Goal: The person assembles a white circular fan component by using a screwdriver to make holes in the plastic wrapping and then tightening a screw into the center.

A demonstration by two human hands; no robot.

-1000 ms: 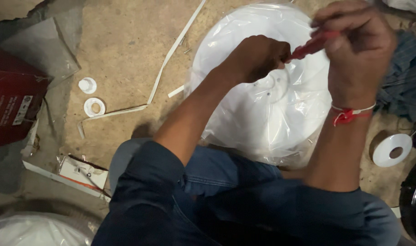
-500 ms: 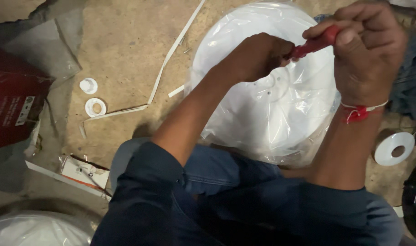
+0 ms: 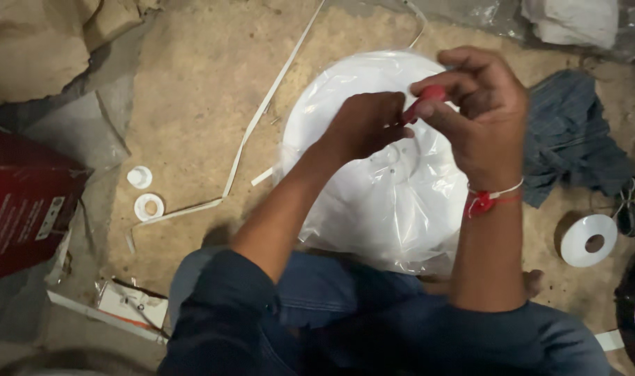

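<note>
Only the head camera here, looking straight down at someone sitting on a sandy concrete floor in blue jeans and a dark sleeve.

Both hands are up over a big round white dome, looks like a plastic cover of some kind, still wrapped in clear film. It sits on the floor right in front of the person's knees, roughly mid-floor toward the far side. The right hand has its fingers curled tight around a red handle, probably a screwdriver, though the tip is hidden so can't say for sure. There's a red thread tied around that wrist. The left hand is bunched up just beside the red handle, fingertips pressed together near the lower end of it. Whether it's actually pinching something small is impossible to tell, the fingers cover it. Both hands hover above the dome's centre, not resting on it.

Around the rest of the floor: a long white strap runs diagonally from the far edge down toward the left, with two small white rings near its near end. A dark red cardboard box sits at the left edge. On the right there's a crumpled grey-blue cloth just beside the dome, and a roll of white tape nearer the person, well apart from the dome.
</note>
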